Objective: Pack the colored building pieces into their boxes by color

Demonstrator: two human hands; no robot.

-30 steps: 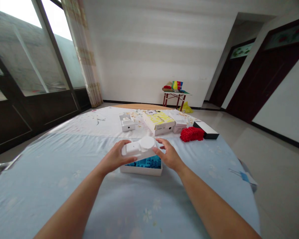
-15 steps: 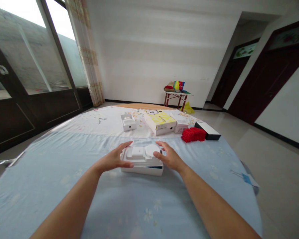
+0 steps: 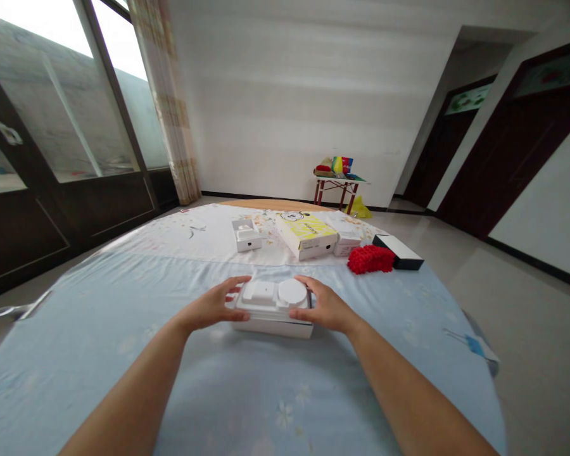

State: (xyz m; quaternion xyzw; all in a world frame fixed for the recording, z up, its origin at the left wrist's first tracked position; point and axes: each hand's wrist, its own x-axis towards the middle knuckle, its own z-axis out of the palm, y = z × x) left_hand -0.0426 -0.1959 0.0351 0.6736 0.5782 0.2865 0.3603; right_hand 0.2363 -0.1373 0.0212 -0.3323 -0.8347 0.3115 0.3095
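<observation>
A white moulded tray (image 3: pixel 269 304) lies level on the top of a white box (image 3: pixel 272 327) on the blue part of the tablecloth. The tray carries a raised block (image 3: pixel 260 291) on its left and a round raised disc (image 3: pixel 292 292) on its right. My left hand (image 3: pixel 217 306) grips the tray's left end, thumb along the near edge and fingers round the back. At the right end, my right hand (image 3: pixel 327 306) holds it the same way. The box's inside is hidden beneath the tray.
Beyond my hands stand a small open white box (image 3: pixel 246 237), a yellow-and-white box (image 3: pixel 308 238) and a white box (image 3: pixel 347 242). To the right, a red fuzzy item (image 3: pixel 370 259) lies against a black-and-white box (image 3: pixel 401 253). A blue item (image 3: pixel 475 345) sits near the right table edge.
The tray has come down level on the box, and the dark gap at its front right has narrowed to a thin line. Both hands have closed in on its ends.
</observation>
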